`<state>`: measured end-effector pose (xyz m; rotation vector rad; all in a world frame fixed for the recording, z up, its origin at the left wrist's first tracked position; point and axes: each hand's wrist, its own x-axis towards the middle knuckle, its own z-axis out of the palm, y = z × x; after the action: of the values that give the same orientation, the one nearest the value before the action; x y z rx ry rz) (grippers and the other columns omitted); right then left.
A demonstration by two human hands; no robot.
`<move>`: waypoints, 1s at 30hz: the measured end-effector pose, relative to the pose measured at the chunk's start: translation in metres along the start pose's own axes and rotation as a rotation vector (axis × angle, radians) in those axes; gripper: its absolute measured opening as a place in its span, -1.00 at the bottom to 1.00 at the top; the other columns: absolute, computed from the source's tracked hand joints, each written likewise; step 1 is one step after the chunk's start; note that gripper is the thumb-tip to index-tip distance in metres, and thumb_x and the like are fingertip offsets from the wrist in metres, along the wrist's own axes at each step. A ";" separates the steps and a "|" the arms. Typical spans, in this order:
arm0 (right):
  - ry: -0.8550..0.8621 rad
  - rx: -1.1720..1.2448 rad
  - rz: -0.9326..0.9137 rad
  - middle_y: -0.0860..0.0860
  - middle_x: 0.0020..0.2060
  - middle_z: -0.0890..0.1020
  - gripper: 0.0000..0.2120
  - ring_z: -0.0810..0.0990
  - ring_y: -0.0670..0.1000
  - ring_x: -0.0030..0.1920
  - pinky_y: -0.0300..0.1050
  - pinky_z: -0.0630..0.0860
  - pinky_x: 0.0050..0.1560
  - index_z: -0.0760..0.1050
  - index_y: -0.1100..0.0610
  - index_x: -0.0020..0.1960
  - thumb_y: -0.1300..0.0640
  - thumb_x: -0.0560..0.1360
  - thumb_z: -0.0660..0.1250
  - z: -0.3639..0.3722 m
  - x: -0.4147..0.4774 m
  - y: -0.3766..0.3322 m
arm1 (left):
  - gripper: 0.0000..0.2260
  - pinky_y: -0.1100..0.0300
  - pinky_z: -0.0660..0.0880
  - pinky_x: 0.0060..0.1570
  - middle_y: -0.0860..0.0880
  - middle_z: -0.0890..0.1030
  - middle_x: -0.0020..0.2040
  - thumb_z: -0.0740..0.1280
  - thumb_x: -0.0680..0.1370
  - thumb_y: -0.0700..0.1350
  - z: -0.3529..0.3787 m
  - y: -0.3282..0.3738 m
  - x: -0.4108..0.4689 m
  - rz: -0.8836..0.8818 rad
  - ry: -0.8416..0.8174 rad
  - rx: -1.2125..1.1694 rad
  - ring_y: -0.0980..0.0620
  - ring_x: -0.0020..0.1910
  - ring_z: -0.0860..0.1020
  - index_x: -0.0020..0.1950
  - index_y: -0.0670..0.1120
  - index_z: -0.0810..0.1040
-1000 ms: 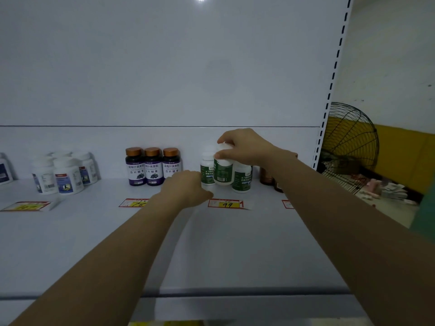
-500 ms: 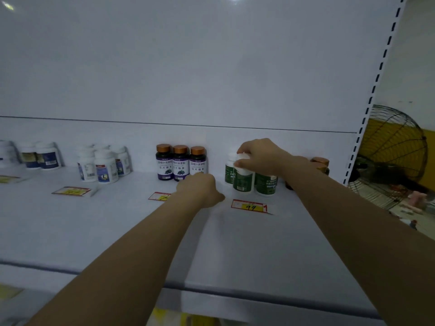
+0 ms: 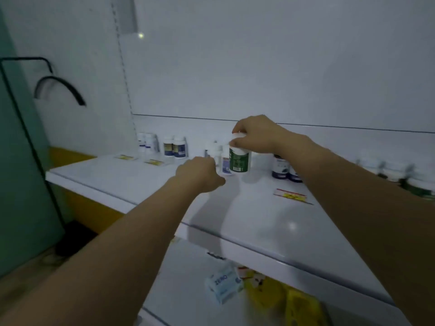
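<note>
Right hand [image 3: 255,137]: your fingers and thumb curl down over the white cap of the green bottle [image 3: 239,161] and clamp it from above. The bottle hangs upright directly under your palm, label facing you. Its base is at shelf [image 3: 259,220] level. Cannot tell whether it touches the surface.

Left hand [image 3: 200,176]: it is low over the shelf, just left of and nearer to you than the green bottle, and apart from it. The back of the hand faces you with the fingers curled under and out of sight. Cannot tell whether it holds anything. The two hands are near each other but do not touch.

Around the hands:
- A blue-label bottle [image 3: 225,164] stands just beside the green bottle, between your two hands.
- White bottles [image 3: 215,152] stand just beyond your left knuckles.
- Dark bottles [image 3: 280,169] stand under your right wrist, partly hidden by the forearm.
- A price tag [image 3: 290,196] lies flat on the shelf on the near side of your right forearm.
- Further bottles [image 3: 174,149] stand well to the left of your left hand, with yellow tags [image 3: 154,162] in front of them.
- To the right of your right arm more bottles show, too blurred to read.

Below your forearms, on a lower shelf, lies a pale packet [image 3: 223,284] marked ZERO, next to yellow packs [image 3: 299,304].
</note>
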<state>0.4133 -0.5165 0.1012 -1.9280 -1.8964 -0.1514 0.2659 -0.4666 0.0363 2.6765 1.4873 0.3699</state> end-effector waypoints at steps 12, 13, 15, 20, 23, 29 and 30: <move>-0.101 0.197 -0.424 0.14 0.19 0.55 -0.63 0.51 0.09 0.15 -0.17 0.40 -0.03 0.51 0.21 0.25 0.02 0.52 0.32 0.144 0.160 -0.257 | -0.60 0.03 0.49 0.05 -0.11 0.49 0.18 0.28 0.53 0.08 -0.037 -0.303 -0.042 -0.447 0.073 0.084 -0.10 0.08 0.48 0.26 -0.14 0.41; -0.105 0.200 -0.459 0.14 0.17 0.56 -0.64 0.51 0.09 0.14 -0.17 0.40 -0.04 0.52 0.21 0.23 0.02 0.52 0.32 0.156 0.176 -0.276 | -0.62 0.05 0.48 0.03 -0.10 0.48 0.15 0.27 0.54 0.06 -0.038 -0.326 -0.041 -0.483 0.087 0.085 -0.09 0.06 0.47 0.24 -0.14 0.41; -0.102 0.212 -0.515 0.14 0.15 0.58 -0.65 0.52 0.10 0.13 -0.16 0.42 -0.04 0.54 0.21 0.21 0.02 0.52 0.32 0.180 0.209 -0.310 | -0.71 0.08 0.45 -0.06 -0.06 0.47 -0.02 0.27 0.54 0.04 -0.041 -0.370 -0.033 -0.541 0.122 0.079 -0.07 -0.02 0.45 0.12 -0.14 0.42; -0.147 0.251 -0.605 0.20 0.10 0.59 -0.64 0.54 0.15 0.10 0.06 0.50 0.10 0.55 0.29 0.15 0.01 0.53 0.31 0.235 0.287 -0.388 | -0.63 0.11 0.38 -0.05 -0.11 0.48 0.12 0.27 0.54 -0.03 -0.054 -0.466 -0.009 -0.680 0.110 0.091 -0.07 0.01 0.42 0.29 -0.18 0.39; -0.199 0.274 -0.620 0.23 0.10 0.59 -0.63 0.55 0.18 0.10 0.09 0.51 0.11 0.54 0.32 0.16 0.02 0.54 0.31 0.268 0.331 -0.430 | -0.62 0.09 0.39 -0.07 -0.13 0.49 0.21 0.27 0.55 -0.01 -0.056 -0.524 0.009 -0.731 0.091 0.103 -0.08 0.03 0.43 0.30 -0.16 0.38; -0.264 0.254 -0.613 0.24 0.08 0.59 -0.63 0.56 0.19 0.09 0.11 0.52 0.11 0.53 0.32 0.15 0.03 0.53 0.32 0.353 0.421 -0.507 | -0.70 0.08 0.39 -0.09 -0.14 0.49 0.16 0.25 0.55 -0.01 -0.041 -0.648 0.052 -0.754 0.023 0.152 -0.15 0.12 0.47 0.21 -0.15 0.38; -0.271 0.238 -0.604 0.23 0.08 0.59 -0.63 0.57 0.19 0.09 0.12 0.53 0.11 0.54 0.32 0.15 0.02 0.53 0.32 0.369 0.436 -0.519 | -0.72 0.08 0.39 -0.10 -0.14 0.49 0.14 0.25 0.55 -0.01 -0.037 -0.671 0.060 -0.747 0.010 0.165 -0.15 0.11 0.47 0.17 -0.15 0.38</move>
<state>-0.1474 0.0115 0.0457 -1.2245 -2.4998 0.1623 -0.2689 -0.0604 -0.0277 1.9836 2.4319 0.2077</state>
